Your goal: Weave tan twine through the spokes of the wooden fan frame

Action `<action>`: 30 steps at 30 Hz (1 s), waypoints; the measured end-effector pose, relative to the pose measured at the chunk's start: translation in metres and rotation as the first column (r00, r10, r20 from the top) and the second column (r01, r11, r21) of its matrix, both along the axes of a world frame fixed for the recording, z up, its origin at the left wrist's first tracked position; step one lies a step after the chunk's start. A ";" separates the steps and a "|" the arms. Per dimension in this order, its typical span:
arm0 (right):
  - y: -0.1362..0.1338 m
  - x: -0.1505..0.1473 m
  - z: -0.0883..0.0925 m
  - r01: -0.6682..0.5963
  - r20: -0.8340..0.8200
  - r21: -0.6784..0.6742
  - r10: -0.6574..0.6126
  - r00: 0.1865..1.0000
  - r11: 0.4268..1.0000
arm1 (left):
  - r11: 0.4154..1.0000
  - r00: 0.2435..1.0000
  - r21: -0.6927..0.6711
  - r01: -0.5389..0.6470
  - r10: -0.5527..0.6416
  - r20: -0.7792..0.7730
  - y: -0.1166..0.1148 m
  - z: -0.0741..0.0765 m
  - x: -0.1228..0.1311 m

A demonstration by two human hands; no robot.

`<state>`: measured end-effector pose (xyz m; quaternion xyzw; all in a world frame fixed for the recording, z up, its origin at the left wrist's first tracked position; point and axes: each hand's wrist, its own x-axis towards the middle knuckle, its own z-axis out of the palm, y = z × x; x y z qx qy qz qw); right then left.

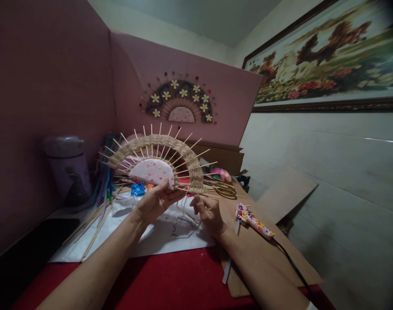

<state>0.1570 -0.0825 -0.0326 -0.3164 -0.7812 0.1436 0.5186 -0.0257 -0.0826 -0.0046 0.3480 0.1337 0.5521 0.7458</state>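
Our left hand [157,201] grips the half-round woven fan [153,172] low, over white sheeting [159,237]; our right hand [210,212] curls at its corner (holding anything or not, we cannot tell). Behind, a flowered fan [183,93] adorns the pink board [232,97].

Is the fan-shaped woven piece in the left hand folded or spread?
Spread: the woven piece shows a wide half circle, and its sticks fan outward.

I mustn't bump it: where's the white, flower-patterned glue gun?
In the head view, the glue gun lies on the flat brown cardboard, right of the right hand.
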 end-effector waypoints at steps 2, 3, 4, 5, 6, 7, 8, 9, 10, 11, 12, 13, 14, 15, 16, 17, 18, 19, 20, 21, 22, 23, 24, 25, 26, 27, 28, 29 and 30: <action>0.000 0.000 0.000 -0.016 0.028 0.005 0.016 0.999 1.000 | 1.000 0.999 0.012 -0.022 0.022 -0.028 -0.001 -0.001 0.003; 0.000 0.000 0.000 -0.025 0.044 0.007 0.025 0.999 1.000 | 0.999 0.998 0.019 -0.034 0.035 -0.045 -0.002 -0.002 0.005; 0.001 -0.001 0.000 -0.034 0.062 0.008 0.034 0.998 0.999 | 0.998 0.997 0.031 -0.046 0.048 -0.063 -0.003 -0.002 0.007; 0.001 -0.001 0.000 -0.045 0.080 0.005 0.044 0.996 0.999 | 0.997 0.995 0.046 -0.056 0.059 -0.080 -0.004 -0.003 0.010; 0.002 -0.001 0.000 -0.054 0.094 -0.001 0.054 0.994 0.999 | 0.996 0.993 0.062 -0.064 0.069 -0.097 -0.004 -0.003 0.012; 0.003 -0.002 0.000 -0.063 0.105 -0.011 0.064 0.992 0.998 | 0.994 0.991 0.083 -0.076 0.085 -0.108 -0.005 -0.004 0.014; 0.003 -0.002 -0.001 -0.071 0.110 -0.022 0.073 0.991 0.997 | 0.990 0.988 0.106 -0.094 0.106 -0.113 -0.006 -0.004 0.016; 0.004 -0.002 -0.001 -0.076 0.113 -0.033 0.079 0.990 0.997 | 0.984 0.985 0.128 -0.121 0.135 -0.112 -0.006 -0.005 0.019; 0.004 -0.002 -0.002 -0.078 0.115 -0.043 0.082 0.990 0.996 | 0.977 0.979 0.146 -0.156 0.172 -0.106 -0.007 -0.005 0.021; 0.005 -0.002 -0.002 -0.080 0.121 -0.054 0.086 0.989 0.995 | 0.968 0.972 0.158 -0.193 0.210 -0.100 -0.007 -0.006 0.023; 0.005 -0.002 -0.002 -0.083 0.131 -0.065 0.091 0.987 0.994 | 0.960 0.965 0.166 -0.225 0.244 -0.098 -0.007 -0.007 0.025; 0.005 -0.002 -0.003 -0.088 0.143 -0.076 0.098 0.985 0.993 | 0.953 0.958 0.169 -0.249 0.268 -0.099 -0.007 -0.008 0.027; 0.006 -0.003 -0.003 -0.094 0.155 -0.085 0.106 0.982 0.992 | 0.951 0.954 0.169 -0.260 0.280 -0.106 -0.007 -0.009 0.028; 0.006 -0.003 -0.003 -0.099 0.162 -0.092 0.113 0.980 0.991 | 0.951 0.952 0.164 -0.262 0.282 -0.116 -0.007 -0.010 0.029; 0.006 -0.003 -0.004 -0.102 0.164 -0.095 0.117 0.979 0.990 | 0.955 0.953 0.157 -0.253 0.274 -0.127 -0.007 -0.011 0.030; 0.006 -0.004 -0.004 -0.104 0.161 -0.097 0.119 0.980 0.990 | 0.960 0.957 0.151 -0.237 0.258 -0.136 -0.007 -0.012 0.030; 0.007 -0.004 -0.005 -0.102 0.156 -0.097 0.116 0.981 0.990 | 0.965 0.961 0.144 -0.220 0.240 -0.141 -0.006 -0.013 0.031; 0.007 -0.005 -0.006 -0.101 0.152 -0.096 0.115 0.982 0.990 | 0.969 0.965 0.140 -0.201 0.221 -0.144 -0.006 -0.013 0.032; 0.007 -0.006 -0.007 -0.100 0.149 -0.095 0.114 0.982 0.990 | 0.973 0.968 0.138 -0.185 0.205 -0.145 -0.005 -0.013 0.032; 0.007 -0.007 -0.008 -0.101 0.150 -0.093 0.115 0.982 0.990 | 0.975 0.970 0.138 -0.175 0.195 -0.145 -0.004 -0.013 0.033; 0.007 -0.007 -0.008 -0.104 0.153 -0.092 0.117 0.981 0.990 | 0.976 0.971 0.137 -0.172 0.191 -0.146 -0.003 -0.013 0.035; 0.007 -0.008 -0.008 -0.108 0.156 -0.093 0.121 0.980 0.990 | 0.975 0.970 0.136 -0.173 0.193 -0.149 -0.002 -0.012 0.036; 0.006 -0.009 -0.008 -0.111 0.154 -0.099 0.126 0.980 0.989 | 0.975 0.968 0.138 -0.174 0.195 -0.156 -0.001 -0.010 0.037; 0.006 -0.009 -0.008 -0.115 0.141 -0.113 0.131 0.981 0.987 | 0.974 0.966 0.146 -0.175 0.198 -0.164 0.000 -0.008 0.039; 0.006 -0.010 -0.007 -0.122 0.115 -0.136 0.138 0.984 0.983 | 0.972 0.963 0.160 -0.173 0.201 -0.178 0.001 -0.006 0.040; 0.006 -0.011 -0.007 -0.137 0.071 -0.169 0.151 0.986 0.976 | 0.969 0.959 0.181 -0.170 0.205 -0.197 0.001 -0.004 0.042; 0.007 -0.012 -0.006 -0.164 0.005 -0.213 0.169 0.986 0.963 | 0.963 0.951 0.206 -0.172 0.217 -0.221 0.002 -0.002 0.045; 0.008 -0.012 -0.005 -0.210 -0.079 -0.264 0.196 0.977 0.941 | 0.957 0.939 0.232 -0.176 0.234 -0.252 0.003 0.000 0.047; 0.011 -0.013 -0.005 -0.273 -0.182 -0.318 0.224 0.957 0.908 | 0.950 0.924 0.254 -0.181 0.253 -0.286 0.004 0.001 0.051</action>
